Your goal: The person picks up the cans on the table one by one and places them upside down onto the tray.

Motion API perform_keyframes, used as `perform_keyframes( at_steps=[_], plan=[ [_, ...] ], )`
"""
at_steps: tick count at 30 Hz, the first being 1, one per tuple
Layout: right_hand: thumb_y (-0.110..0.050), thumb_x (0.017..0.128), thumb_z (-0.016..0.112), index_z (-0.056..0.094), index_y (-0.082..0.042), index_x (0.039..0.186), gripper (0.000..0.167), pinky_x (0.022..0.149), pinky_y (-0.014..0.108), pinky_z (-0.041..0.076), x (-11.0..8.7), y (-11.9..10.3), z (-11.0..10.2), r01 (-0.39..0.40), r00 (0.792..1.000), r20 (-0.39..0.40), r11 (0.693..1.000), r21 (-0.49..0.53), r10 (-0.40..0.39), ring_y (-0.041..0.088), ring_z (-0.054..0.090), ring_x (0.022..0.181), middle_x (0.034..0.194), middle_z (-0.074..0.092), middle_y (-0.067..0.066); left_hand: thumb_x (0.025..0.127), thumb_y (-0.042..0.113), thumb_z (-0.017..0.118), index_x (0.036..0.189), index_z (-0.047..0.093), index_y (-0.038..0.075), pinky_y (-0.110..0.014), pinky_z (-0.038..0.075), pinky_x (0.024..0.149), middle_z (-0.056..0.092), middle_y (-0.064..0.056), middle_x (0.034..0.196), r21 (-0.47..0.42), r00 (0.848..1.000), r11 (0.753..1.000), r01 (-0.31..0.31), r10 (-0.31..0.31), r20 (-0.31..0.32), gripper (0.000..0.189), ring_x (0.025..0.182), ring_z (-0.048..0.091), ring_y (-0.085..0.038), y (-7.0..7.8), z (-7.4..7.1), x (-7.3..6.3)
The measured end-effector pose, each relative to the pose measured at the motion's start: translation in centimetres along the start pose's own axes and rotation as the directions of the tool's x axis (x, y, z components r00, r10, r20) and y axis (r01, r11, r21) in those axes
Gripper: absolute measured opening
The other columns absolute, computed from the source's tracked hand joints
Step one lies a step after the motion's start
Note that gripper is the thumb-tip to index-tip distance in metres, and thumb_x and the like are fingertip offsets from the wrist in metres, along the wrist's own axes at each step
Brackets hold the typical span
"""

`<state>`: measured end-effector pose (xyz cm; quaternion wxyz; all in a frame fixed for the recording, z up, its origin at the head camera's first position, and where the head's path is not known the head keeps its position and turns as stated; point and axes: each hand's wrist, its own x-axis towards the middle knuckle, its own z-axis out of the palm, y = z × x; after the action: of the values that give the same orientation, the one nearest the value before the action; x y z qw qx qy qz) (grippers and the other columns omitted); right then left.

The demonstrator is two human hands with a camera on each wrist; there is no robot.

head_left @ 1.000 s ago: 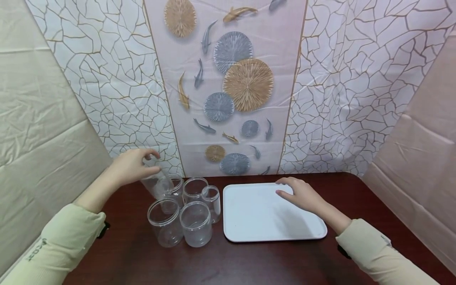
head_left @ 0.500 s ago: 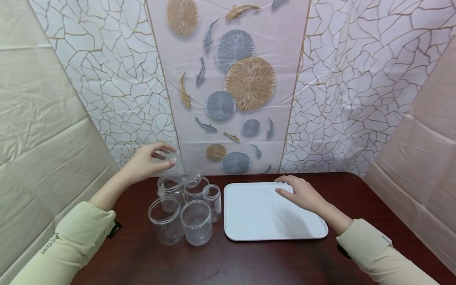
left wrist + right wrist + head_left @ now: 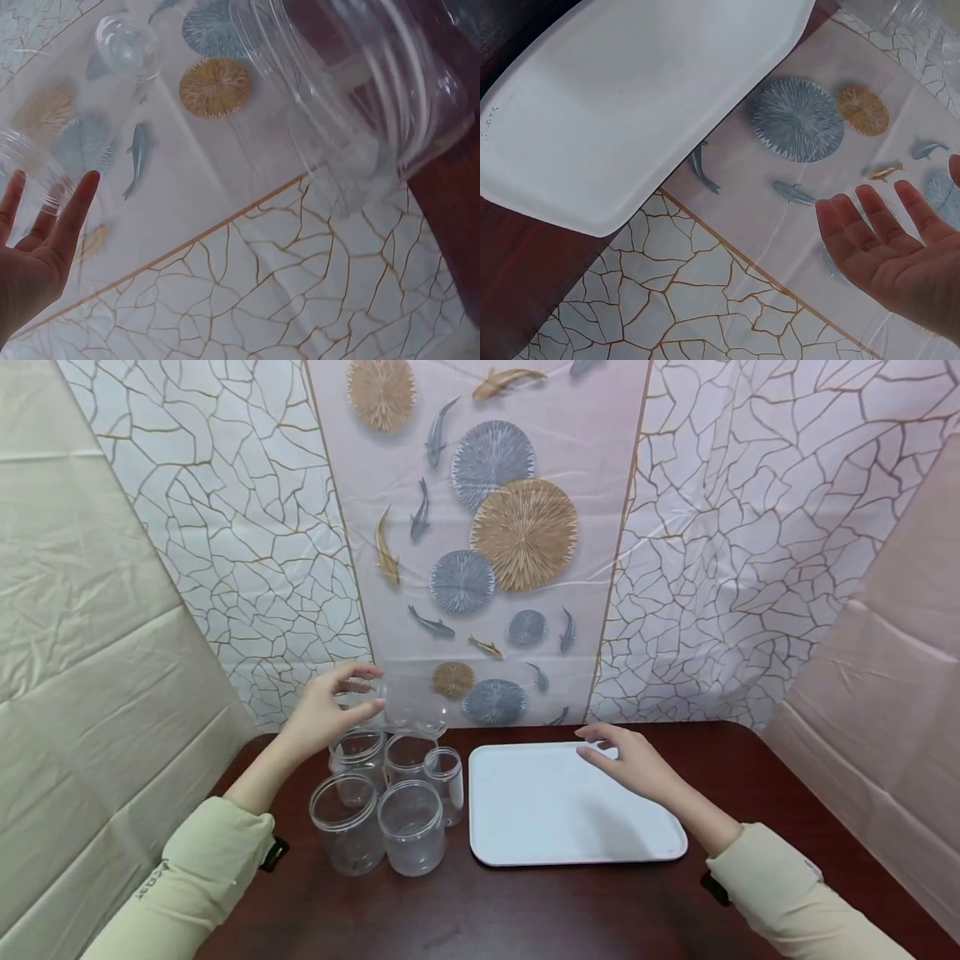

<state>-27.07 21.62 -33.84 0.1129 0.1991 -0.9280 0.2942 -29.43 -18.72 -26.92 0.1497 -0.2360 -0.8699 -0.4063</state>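
Observation:
In the head view my left hand (image 3: pixel 330 706) holds a clear plastic jar (image 3: pixel 416 714) by its rim end, tipped on its side with its base toward the right. This jar hangs above the back of a group of clear jars. Two wide jars stand in front, a left jar (image 3: pixel 347 839) and a frosty-looking jar (image 3: pixel 412 843). Behind them are a back left jar (image 3: pixel 358 764), a back middle jar (image 3: pixel 408 756) and a slim jar (image 3: pixel 450 793). My right hand (image 3: pixel 630 764) hovers over the back of a white tray (image 3: pixel 570 810), fingers apart and holding nothing.
The dark red-brown table (image 3: pixel 480 910) carries both the jars and the tray, which lies close right of the slim jar. A patterned cloth (image 3: pixel 495 610) hangs behind the table's back edge. Plain beige cloth walls (image 3: pixel 97 610) slope down at both sides.
My left hand has carried the tipped jar rightward from the left of the group, raising it and turning it more level. The right hand has hardly moved.

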Motion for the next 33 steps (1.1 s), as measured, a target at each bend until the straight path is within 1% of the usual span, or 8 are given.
perform_keyframes(
  at_steps=[3, 7, 12, 16, 22, 28, 31, 33],
  plan=[
    [-0.025, 0.095, 0.057, 0.058, 0.000, 0.122, 0.036, 0.085, 0.050, 0.050, 0.2, -0.2, 0.0, -0.018, 1.000, 0.004, 0.999, 0.034, 0.018, 0.039, 0.060, 0.106, 0.115, 0.065, 0.017, 0.087, 0.015, 0.067, 0.123, 0.057, 0.007, -0.043, 0.054, 0.083, 0.057, -0.014, 0.126, -0.059, 0.999, 0.998, -0.012, 0.010, -0.032, 0.038, 0.112, 0.058, -0.035, -0.4, 0.5, -0.2],
    [-0.026, 0.094, 0.057, 0.057, -0.001, 0.124, 0.039, 0.082, 0.048, 0.051, 0.4, -0.7, -0.1, -0.024, 1.000, -0.007, 0.997, 0.077, 0.024, 0.037, 0.061, 0.104, 0.112, 0.065, 0.017, 0.087, 0.012, 0.067, 0.123, 0.056, 0.004, -0.026, 0.054, 0.079, 0.056, -0.013, 0.128, -0.117, 0.996, 0.993, -0.022, 0.011, -0.093, 0.039, 0.111, 0.059, -0.032, -1.0, 1.3, -0.4],
    [-0.030, 0.096, 0.054, 0.052, -0.005, 0.130, 0.042, 0.082, 0.046, 0.051, 0.6, -1.4, 0.0, -0.040, 0.998, -0.030, 0.986, 0.161, 0.046, 0.035, 0.060, 0.105, 0.115, 0.063, 0.017, 0.085, 0.007, 0.067, 0.121, 0.056, 0.001, -0.015, 0.050, 0.079, 0.057, -0.014, 0.127, -0.221, 0.983, 0.974, -0.050, 0.010, -0.181, 0.038, 0.105, 0.059, -0.016, -1.5, 2.5, -0.4],
    [-0.029, 0.097, 0.051, 0.050, -0.005, 0.133, 0.043, 0.082, 0.043, 0.052, 0.8, -1.6, 0.2, -0.037, 0.998, -0.037, 0.964, 0.262, 0.049, 0.035, 0.059, 0.106, 0.120, 0.060, 0.019, 0.085, 0.003, 0.065, 0.121, 0.055, -0.002, -0.017, 0.052, 0.080, 0.056, -0.013, 0.125, -0.337, 0.973, 0.938, -0.083, 0.003, -0.231, 0.038, 0.101, 0.058, -0.005, -1.7, 3.5, -0.2],
    [-0.026, 0.099, 0.049, 0.046, -0.003, 0.135, 0.043, 0.084, 0.038, 0.054, 1.1, -2.0, 0.5, -0.032, 0.996, -0.062, 0.922, 0.385, 0.060, 0.035, 0.058, 0.109, 0.125, 0.056, 0.022, 0.084, -0.003, 0.062, 0.121, 0.054, -0.005, -0.018, 0.053, 0.080, 0.056, -0.009, 0.121, -0.455, 0.966, 0.885, -0.100, -0.023, -0.257, 0.038, 0.098, 0.061, -0.004, -1.7, 5.0, 0.0],
    [-0.023, 0.099, 0.048, 0.046, -0.005, 0.136, 0.042, 0.087, 0.033, 0.053, 1.6, -2.5, 0.7, 0.011, 0.994, -0.106, 0.899, 0.438, 0.039, 0.008, 0.059, 0.102, 0.128, 0.054, 0.020, 0.084, -0.003, 0.059, 0.122, 0.051, -0.009, -0.021, 0.054, 0.079, 0.057, 0.005, 0.115, -0.548, 0.969, 0.830, -0.103, -0.040, -0.243, 0.039, 0.095, 0.062, -0.003, -1.2, 6.4, 0.3],
    [-0.022, 0.099, 0.048, 0.044, -0.004, 0.137, 0.042, 0.085, 0.024, 0.053, 1.7, -2.6, 0.7, 0.027, 0.993, -0.117, 0.878, 0.478, 0.033, -0.006, 0.056, 0.097, 0.130, 0.052, 0.020, 0.084, -0.001, 0.059, 0.122, 0.050, -0.008, -0.021, 0.054, 0.078, 0.058, -0.002, 0.118, -0.564, 0.972, 0.819, -0.104, -0.038, -0.234, 0.040, 0.094, 0.062, -0.003, -0.6, 7.2, 0.5],
    [-0.022, 0.099, 0.048, 0.043, -0.004, 0.138, 0.043, 0.084, 0.020, 0.052, 1.8, -2.7, 0.7, 0.032, 0.992, -0.121, 0.863, 0.505, 0.034, -0.008, 0.055, 0.096, 0.131, 0.050, 0.020, 0.084, 0.000, 0.058, 0.123, 0.050, -0.008, -0.021, 0.054, 0.078, 0.056, -0.010, 0.121, -0.580, 0.973, 0.808, -0.102, -0.040, -0.227, 0.040, 0.094, 0.063, -0.003, -0.3, 7.6, 0.6]
  ],
)
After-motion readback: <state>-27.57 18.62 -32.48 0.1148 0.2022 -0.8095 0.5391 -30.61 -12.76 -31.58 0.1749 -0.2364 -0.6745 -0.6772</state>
